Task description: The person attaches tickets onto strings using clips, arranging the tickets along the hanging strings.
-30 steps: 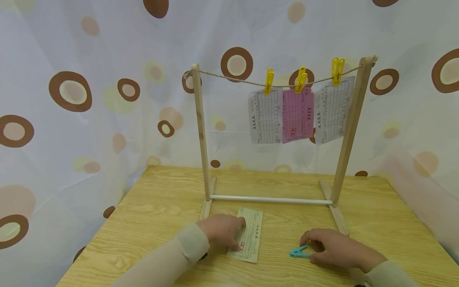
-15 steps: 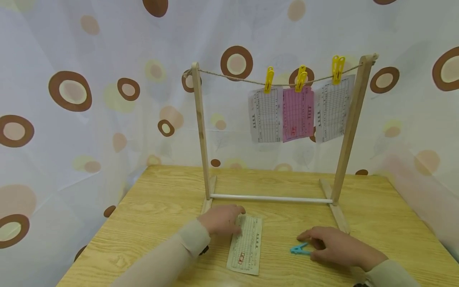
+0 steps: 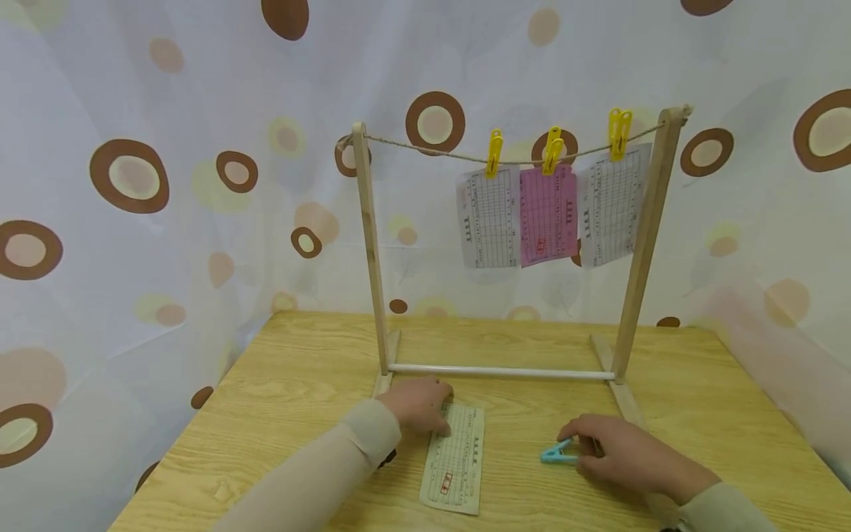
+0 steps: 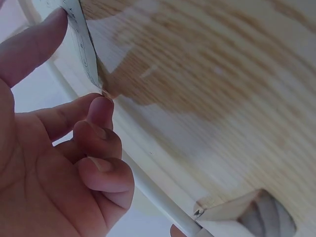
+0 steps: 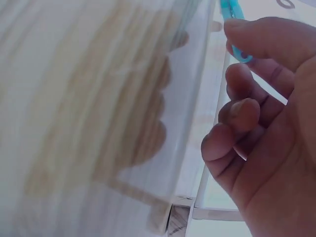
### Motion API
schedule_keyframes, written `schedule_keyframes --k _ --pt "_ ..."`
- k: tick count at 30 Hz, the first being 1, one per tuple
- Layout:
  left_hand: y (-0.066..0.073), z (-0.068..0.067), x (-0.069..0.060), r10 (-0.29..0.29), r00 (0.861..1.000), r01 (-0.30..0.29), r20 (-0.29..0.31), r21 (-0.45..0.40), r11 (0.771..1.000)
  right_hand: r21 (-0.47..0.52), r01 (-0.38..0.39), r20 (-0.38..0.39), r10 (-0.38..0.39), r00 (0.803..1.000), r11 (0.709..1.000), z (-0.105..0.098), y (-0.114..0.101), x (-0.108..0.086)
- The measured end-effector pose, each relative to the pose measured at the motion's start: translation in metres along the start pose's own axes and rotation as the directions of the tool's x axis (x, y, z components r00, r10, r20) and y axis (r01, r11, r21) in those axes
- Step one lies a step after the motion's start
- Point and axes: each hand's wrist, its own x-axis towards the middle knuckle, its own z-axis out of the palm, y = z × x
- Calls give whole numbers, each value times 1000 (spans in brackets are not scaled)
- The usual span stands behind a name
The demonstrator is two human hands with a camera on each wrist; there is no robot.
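Note:
A pale yellow-green paper form (image 3: 455, 469) with a red stamp lies on the table in the head view. My left hand (image 3: 417, 405) is at its far left corner. In the left wrist view, the thumb (image 4: 37, 47) touches the paper's face while the index fingertip is at its edge, with a gap between the two. To the right, my right hand (image 3: 621, 452) pinches the handles of a light blue clothespin (image 3: 555, 454) between thumb and index finger, just above the table. The right wrist view shows part of the clothespin (image 5: 242, 53); its other fingers are loosely curled.
Behind the hands stands a wooden frame (image 3: 371, 251) with a white crossbar (image 3: 499, 371) and a sagging string (image 3: 425, 150). Yellow clothespins (image 3: 494, 154) hold two white forms (image 3: 492, 222) and a pink form (image 3: 548, 218) on its right half. A patterned curtain surrounds the table.
The paper form has slid toward me, and my left hand has moved toward its far end. My right index finger straightened midway and now bends back on the clothespin, which has barely moved.

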Motion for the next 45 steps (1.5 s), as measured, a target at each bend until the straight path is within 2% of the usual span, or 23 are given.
schedule_keyframes --k 4,9,14,21,25,31,35,38,45 --pt "2 2 1 -7 1000 7 -11 17 1000 13 2 -8 -2 1000 1000 -2 -1 0" --pt "5 1 0 -1 1000 1 -19 20 1000 15 17 -55 -16 998 1000 -6 -3 0" --pt "7 -2 -2 1 1000 -1 -10 14 1000 5 60 -95 -59 994 998 -11 -7 -1" --pt "8 -1 -2 24 1000 -24 -11 69 997 -30 107 -135 -110 985 994 -17 -8 0" --pt "7 -1 -2 33 999 -32 -22 26 999 -62 109 -156 -117 981 992 -20 -11 0" --pt "0 -4 -1 58 998 -61 -35 -79 995 -55 130 -183 -138 973 990 -24 -17 -1" --pt "-3 -9 -3 89 993 -97 -72 -127 987 -80 126 -199 -140 970 989 -26 -20 0" --pt "-4 -15 -7 120 986 -134 -113 -125 983 -97 123 -216 -141 966 988 -27 -22 0" --pt "-4 -26 -16 145 975 -166 -169 -120 979 -111 153 -264 -178 948 982 -30 -25 3"
